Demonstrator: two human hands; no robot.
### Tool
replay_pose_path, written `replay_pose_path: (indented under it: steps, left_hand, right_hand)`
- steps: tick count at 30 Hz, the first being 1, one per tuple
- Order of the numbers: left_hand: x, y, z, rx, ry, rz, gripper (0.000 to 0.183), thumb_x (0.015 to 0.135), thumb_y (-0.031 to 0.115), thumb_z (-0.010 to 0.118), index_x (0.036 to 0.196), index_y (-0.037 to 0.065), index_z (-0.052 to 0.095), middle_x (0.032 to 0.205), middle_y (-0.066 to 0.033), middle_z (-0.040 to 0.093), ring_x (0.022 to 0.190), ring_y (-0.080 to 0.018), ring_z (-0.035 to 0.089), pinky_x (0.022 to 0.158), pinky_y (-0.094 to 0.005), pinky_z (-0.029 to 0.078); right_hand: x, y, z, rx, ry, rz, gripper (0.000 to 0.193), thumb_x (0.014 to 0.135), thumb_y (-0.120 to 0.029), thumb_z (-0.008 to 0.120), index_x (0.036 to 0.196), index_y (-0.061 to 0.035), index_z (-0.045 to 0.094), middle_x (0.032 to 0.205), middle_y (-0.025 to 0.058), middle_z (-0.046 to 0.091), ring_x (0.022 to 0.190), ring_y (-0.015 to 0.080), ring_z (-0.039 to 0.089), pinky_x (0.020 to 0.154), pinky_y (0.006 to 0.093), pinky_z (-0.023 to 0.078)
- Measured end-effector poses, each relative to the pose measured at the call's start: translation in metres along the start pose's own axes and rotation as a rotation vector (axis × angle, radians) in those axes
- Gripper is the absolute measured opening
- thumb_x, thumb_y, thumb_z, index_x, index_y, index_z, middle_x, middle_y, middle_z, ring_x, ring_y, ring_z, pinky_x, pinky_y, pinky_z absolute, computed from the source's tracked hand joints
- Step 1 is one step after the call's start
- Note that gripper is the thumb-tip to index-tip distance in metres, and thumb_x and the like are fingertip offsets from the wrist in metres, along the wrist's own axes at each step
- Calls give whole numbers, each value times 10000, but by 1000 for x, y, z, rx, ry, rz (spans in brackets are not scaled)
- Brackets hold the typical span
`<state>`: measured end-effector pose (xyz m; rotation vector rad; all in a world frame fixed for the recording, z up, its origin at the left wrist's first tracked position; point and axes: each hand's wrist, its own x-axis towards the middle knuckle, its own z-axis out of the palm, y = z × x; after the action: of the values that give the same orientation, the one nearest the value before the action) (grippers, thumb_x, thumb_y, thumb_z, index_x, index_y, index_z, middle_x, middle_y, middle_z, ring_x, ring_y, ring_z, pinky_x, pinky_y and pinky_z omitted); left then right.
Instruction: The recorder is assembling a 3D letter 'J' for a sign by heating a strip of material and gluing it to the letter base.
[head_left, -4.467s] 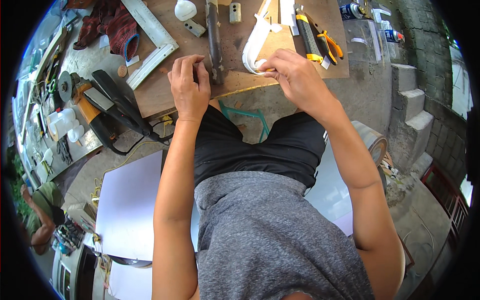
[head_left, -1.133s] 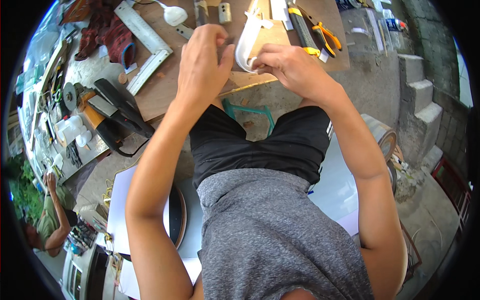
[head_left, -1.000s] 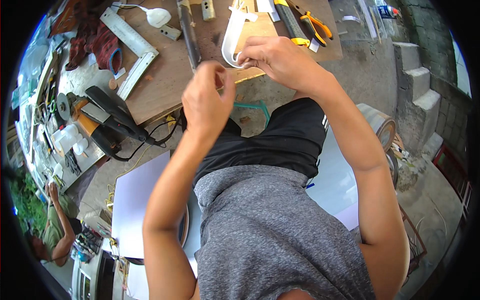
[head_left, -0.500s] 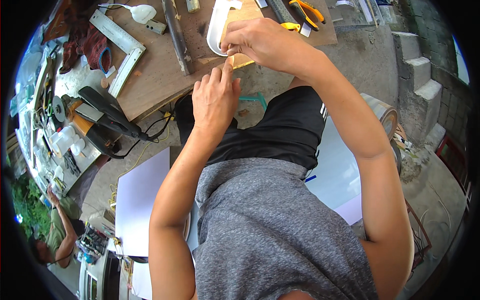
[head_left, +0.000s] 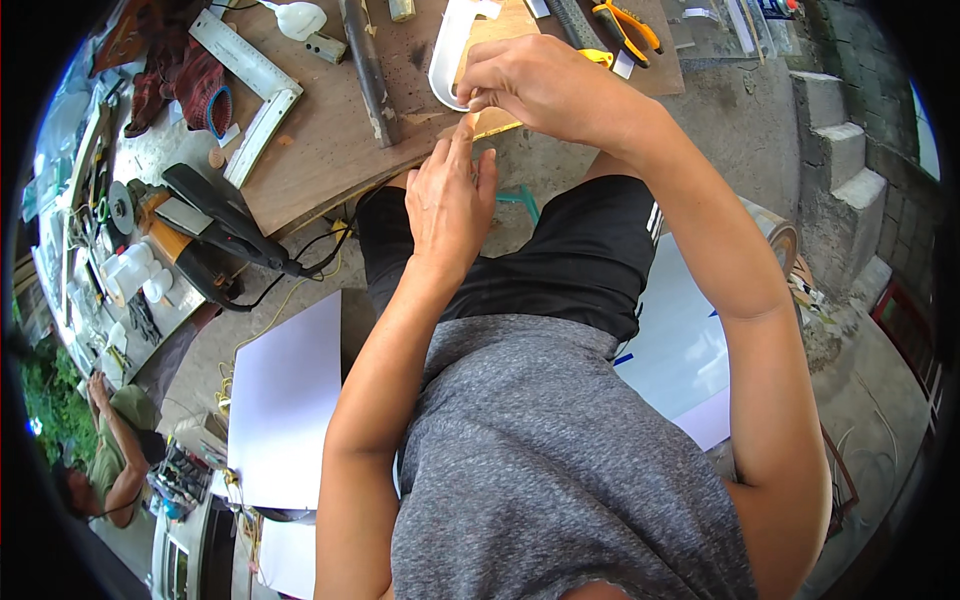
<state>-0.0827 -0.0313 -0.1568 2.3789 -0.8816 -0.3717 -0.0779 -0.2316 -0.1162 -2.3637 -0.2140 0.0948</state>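
Note:
A white curved piece with a rounded end (head_left: 446, 65) lies on a pale wooden board (head_left: 495, 124) at the table's near edge. My right hand (head_left: 550, 85) reaches over the board with its fingers pinched together beside the rounded end. Whatever sits between those fingertips is too small to make out. My left hand (head_left: 443, 205) is just below, its index finger stretched toward the same rounded end and its thumb held apart. The left index fingertip is close to the right fingertips; I cannot tell whether they touch.
On the brown wooden table (head_left: 300, 165) lie a dark bar (head_left: 368, 75), a metal square (head_left: 245, 65), a white squeeze bottle (head_left: 295, 20) and orange-handled pliers (head_left: 627, 35). An angle grinder (head_left: 185, 235) rests at left. Concrete steps (head_left: 845, 145) rise at right. Another person (head_left: 115, 450) is at far left.
The view has shifted slightly, so the table things appear a little farther right. My left hand has turned slightly, its thumb farther from the index finger. The right hand keeps its pinch.

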Motion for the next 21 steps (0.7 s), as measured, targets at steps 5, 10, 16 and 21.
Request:
replay_pose_path:
  steps: [5, 10, 16, 21]
  left_hand:
    - [5, -6, 1, -184, 52, -149, 410, 914, 190, 720, 1287, 44, 634, 810, -116, 684, 696, -274, 678, 670, -391, 539]
    - [10, -7, -6, -192, 51, -260, 315, 871, 216, 765, 1086, 40, 615, 792, -84, 684, 688, -289, 681, 653, -404, 537]
    - [21, -1, 6, -83, 138, -264, 513, 822, 254, 805, 1177, 81, 477, 811, -50, 614, 721, -309, 676, 654, -441, 528]
    - [32, 0, 9, -44, 260, -201, 639, 794, 241, 819, 1249, 93, 395, 947, -60, 581, 804, -329, 677, 668, -466, 525]
  right_hand:
    - [-2, 1, -1, 18, -3, 1, 160, 899, -133, 665, 944, 6, 733, 947, 135, 705, 896, 332, 689, 815, 406, 532]
    - [-3, 0, -2, 27, 6, 0, 171, 894, -152, 680, 942, 3, 732, 948, 128, 706, 889, 324, 690, 803, 398, 532]
    - [-2, 0, -4, 30, 2, -2, 174, 895, -163, 680, 942, -4, 732, 947, 116, 704, 886, 311, 692, 806, 391, 533]
    - [0, 2, -4, 32, -11, 7, 165, 899, -150, 670, 942, -3, 732, 951, 111, 705, 892, 305, 694, 822, 390, 537]
